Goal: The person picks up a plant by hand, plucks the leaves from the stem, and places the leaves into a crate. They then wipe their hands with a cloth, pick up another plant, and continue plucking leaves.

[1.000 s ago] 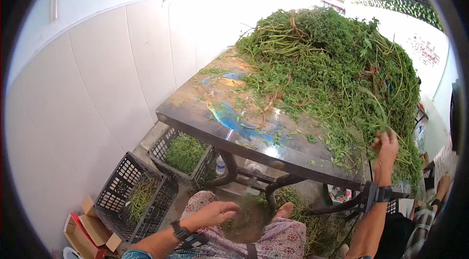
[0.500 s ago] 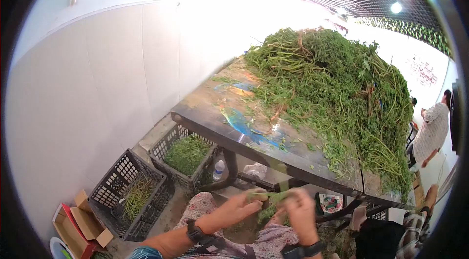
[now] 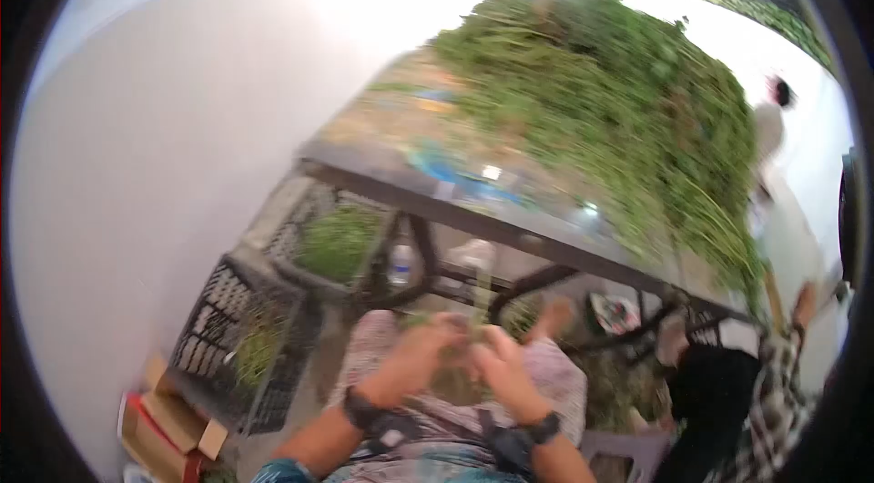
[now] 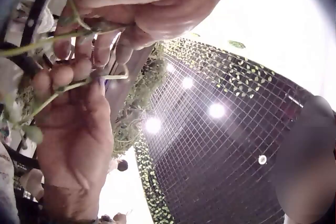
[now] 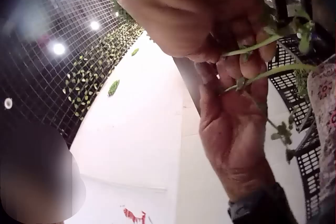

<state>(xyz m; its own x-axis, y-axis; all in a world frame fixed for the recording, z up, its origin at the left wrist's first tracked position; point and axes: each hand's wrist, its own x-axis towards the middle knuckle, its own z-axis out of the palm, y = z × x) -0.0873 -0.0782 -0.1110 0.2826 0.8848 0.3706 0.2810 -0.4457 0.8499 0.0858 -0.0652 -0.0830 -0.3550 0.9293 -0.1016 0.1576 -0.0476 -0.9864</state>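
Observation:
Over the lap, my left hand [image 3: 419,357] and right hand [image 3: 505,369] are close together, blurred in the head view. In the left wrist view, the left hand pinches a thin green stem [image 4: 31,47] between thumb and fingertips. Just below it, the right hand pinches another leafy stem [image 4: 46,102] whose pale end sticks out bent. The right wrist view shows both stems side by side, with small leaves at their outer parts. A large heap of leafy greens [image 3: 592,91] covers much of the table [image 3: 364,132] ahead.
Two black crates stand at the left: one [image 3: 205,319] with stems inside, the other [image 3: 278,237] with leafy greens. An open cardboard box [image 3: 173,419] is at lower left. A water bottle [image 3: 399,264] stands under the table. Another person's plaid sleeve [image 3: 774,392] shows at right.
The right hand came from the heap's right side to the lap, bringing a green sprig to the left hand. Both hands now work close together on stems. The head view shifted.

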